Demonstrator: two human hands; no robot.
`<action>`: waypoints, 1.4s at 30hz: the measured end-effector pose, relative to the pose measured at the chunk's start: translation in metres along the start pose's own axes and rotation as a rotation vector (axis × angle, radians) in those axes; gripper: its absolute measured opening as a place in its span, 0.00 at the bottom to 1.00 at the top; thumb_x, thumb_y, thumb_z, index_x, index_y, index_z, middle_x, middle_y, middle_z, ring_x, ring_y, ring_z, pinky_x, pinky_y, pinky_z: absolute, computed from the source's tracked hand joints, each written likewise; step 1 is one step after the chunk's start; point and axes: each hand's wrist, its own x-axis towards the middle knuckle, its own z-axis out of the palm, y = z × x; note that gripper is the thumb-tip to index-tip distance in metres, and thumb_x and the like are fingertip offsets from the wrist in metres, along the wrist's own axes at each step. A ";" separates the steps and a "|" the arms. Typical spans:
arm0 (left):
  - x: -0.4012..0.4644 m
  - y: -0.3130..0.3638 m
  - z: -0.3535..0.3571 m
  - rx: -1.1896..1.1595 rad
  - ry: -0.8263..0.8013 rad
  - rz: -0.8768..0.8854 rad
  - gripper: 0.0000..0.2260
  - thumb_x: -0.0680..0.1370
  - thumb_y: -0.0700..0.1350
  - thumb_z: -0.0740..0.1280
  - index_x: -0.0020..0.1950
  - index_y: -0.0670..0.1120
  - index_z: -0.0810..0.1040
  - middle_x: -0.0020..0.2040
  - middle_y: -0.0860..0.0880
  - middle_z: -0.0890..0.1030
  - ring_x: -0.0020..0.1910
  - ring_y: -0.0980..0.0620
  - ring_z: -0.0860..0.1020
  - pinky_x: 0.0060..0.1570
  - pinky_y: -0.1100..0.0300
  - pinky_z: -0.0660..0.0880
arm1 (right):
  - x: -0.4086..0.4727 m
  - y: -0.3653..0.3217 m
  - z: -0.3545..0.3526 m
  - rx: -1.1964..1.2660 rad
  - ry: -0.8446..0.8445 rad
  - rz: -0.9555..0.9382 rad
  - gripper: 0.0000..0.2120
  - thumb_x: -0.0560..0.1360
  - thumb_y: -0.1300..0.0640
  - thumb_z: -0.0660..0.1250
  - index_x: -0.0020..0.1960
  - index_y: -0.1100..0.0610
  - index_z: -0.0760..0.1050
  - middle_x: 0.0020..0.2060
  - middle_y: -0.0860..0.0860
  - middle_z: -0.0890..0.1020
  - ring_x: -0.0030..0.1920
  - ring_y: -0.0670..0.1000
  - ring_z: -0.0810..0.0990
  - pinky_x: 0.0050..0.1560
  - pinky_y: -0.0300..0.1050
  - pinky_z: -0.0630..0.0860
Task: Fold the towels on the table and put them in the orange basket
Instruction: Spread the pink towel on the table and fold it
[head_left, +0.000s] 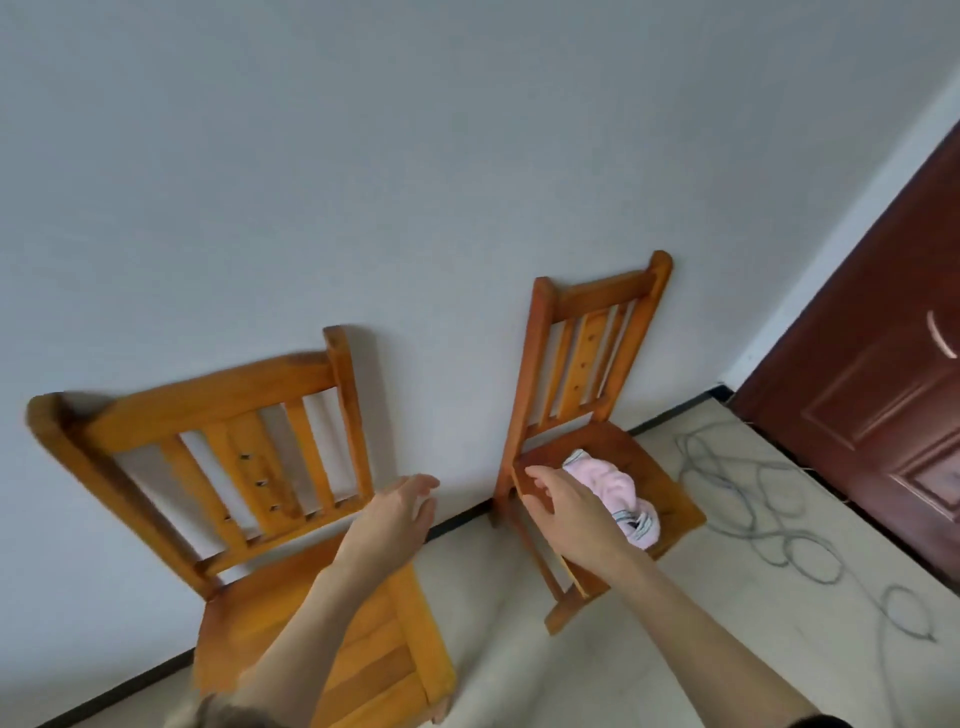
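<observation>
A crumpled pink towel (618, 491) with a striped edge lies on the seat of the right wooden chair (582, 364). My right hand (563, 512) reaches over the chair's left edge, fingers relaxed and spread, just left of the towel and holding nothing. My left hand (402, 512) hangs in the air between the two chairs, fingers straight, empty. No orange basket and no table are in view.
A second wooden chair (249, 467) stands at the left against the pale wall. A grey cable (769, 525) lies in loops on the light floor at the right. A dark red door (883, 395) fills the right edge.
</observation>
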 end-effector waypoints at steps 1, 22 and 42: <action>0.021 0.009 0.009 0.006 -0.035 0.013 0.14 0.81 0.46 0.56 0.67 0.49 0.70 0.64 0.49 0.75 0.60 0.51 0.75 0.57 0.61 0.71 | 0.009 0.014 -0.007 0.024 0.004 0.038 0.20 0.80 0.53 0.58 0.70 0.55 0.66 0.64 0.53 0.74 0.64 0.53 0.72 0.64 0.45 0.67; 0.232 0.127 0.281 0.253 -0.592 -0.047 0.16 0.81 0.44 0.56 0.68 0.51 0.70 0.68 0.54 0.71 0.66 0.53 0.70 0.66 0.57 0.67 | 0.139 0.354 0.000 -0.036 -0.258 0.241 0.18 0.79 0.51 0.59 0.68 0.54 0.67 0.61 0.50 0.77 0.58 0.48 0.77 0.55 0.36 0.71; 0.296 0.080 0.476 0.431 -0.656 0.365 0.24 0.56 0.36 0.79 0.50 0.49 0.83 0.51 0.51 0.83 0.53 0.50 0.81 0.46 0.54 0.80 | 0.221 0.491 0.122 -0.163 -0.280 -0.011 0.15 0.55 0.53 0.82 0.37 0.57 0.82 0.36 0.52 0.84 0.38 0.54 0.81 0.35 0.46 0.79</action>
